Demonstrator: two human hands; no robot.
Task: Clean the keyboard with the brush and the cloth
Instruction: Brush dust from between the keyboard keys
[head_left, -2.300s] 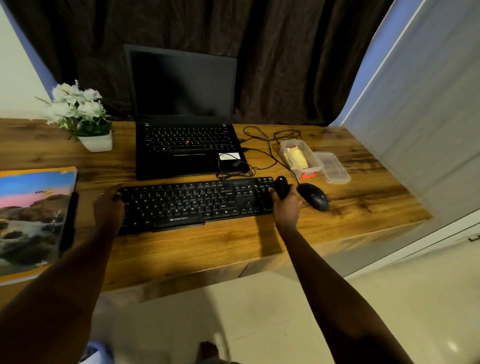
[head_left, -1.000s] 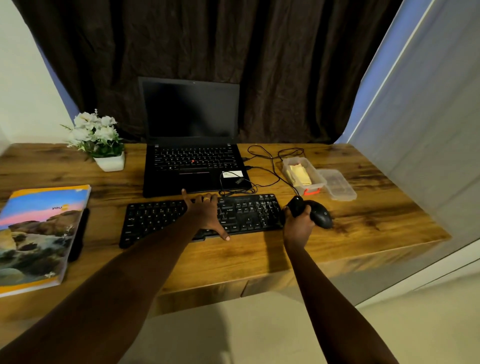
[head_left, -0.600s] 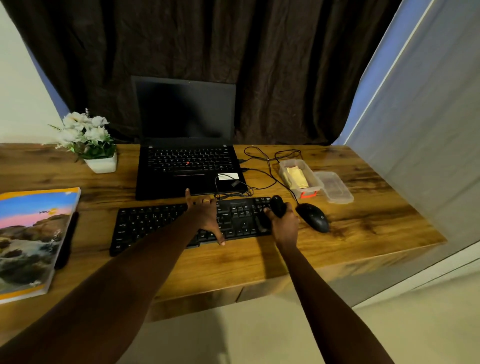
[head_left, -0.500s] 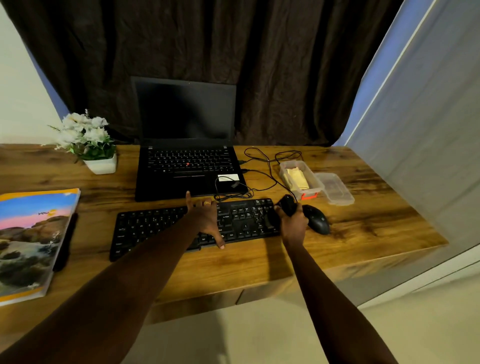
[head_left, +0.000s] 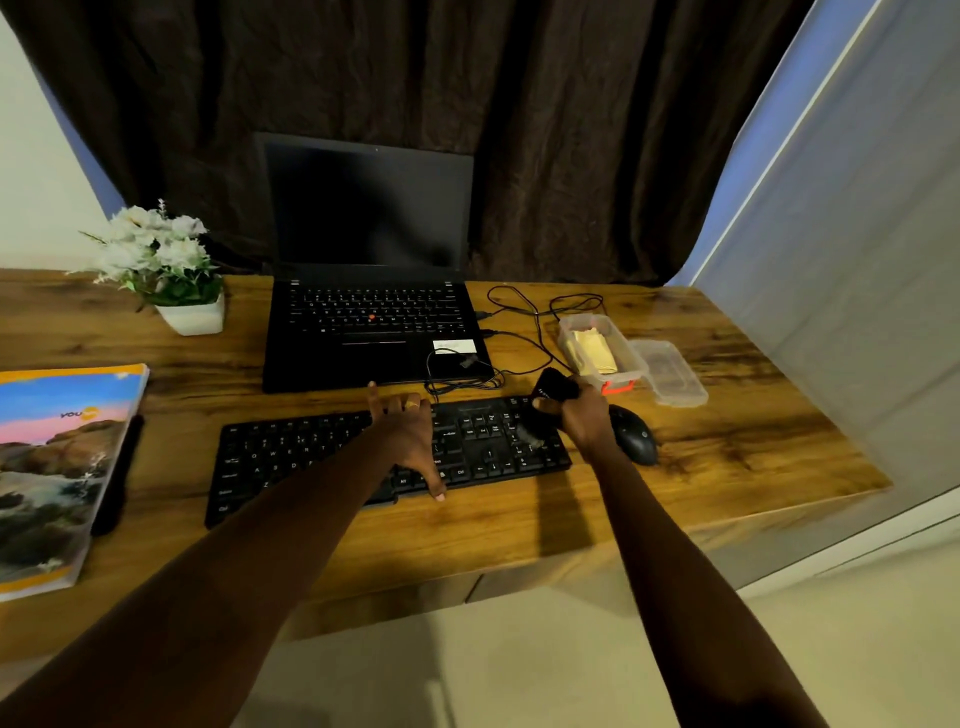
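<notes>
While the right hand (head_left: 584, 418) is wrapped tight around the stubby black brush (head_left: 556, 387), its pale bristles look to be down on the number-pad end of the black full-size plastic keyboard (head_left: 483, 452). So the grip is basically right on top of the work. The keyboard's long axis runs left to right across the wood-grain desk (head_left: 727, 415), slightly skewed, and most of it stretches off to the left of the brush.

The left hand (head_left: 410, 436) lies flat, fingers spread over the middle keys, holding nothing and just pinning the board. My guess is the strokes need to head leftward along the rows, and that hand's in the way.

The folded yellow cloth (head_left: 592, 353) sits in a clear plastic tub (head_left: 623, 345) just behind the right hand. A black mouse (head_left: 634, 441) is right beside the wrist, with an open black laptop (head_left: 369, 322) and a dark brown curtain (head_left: 571, 130) behind.
</notes>
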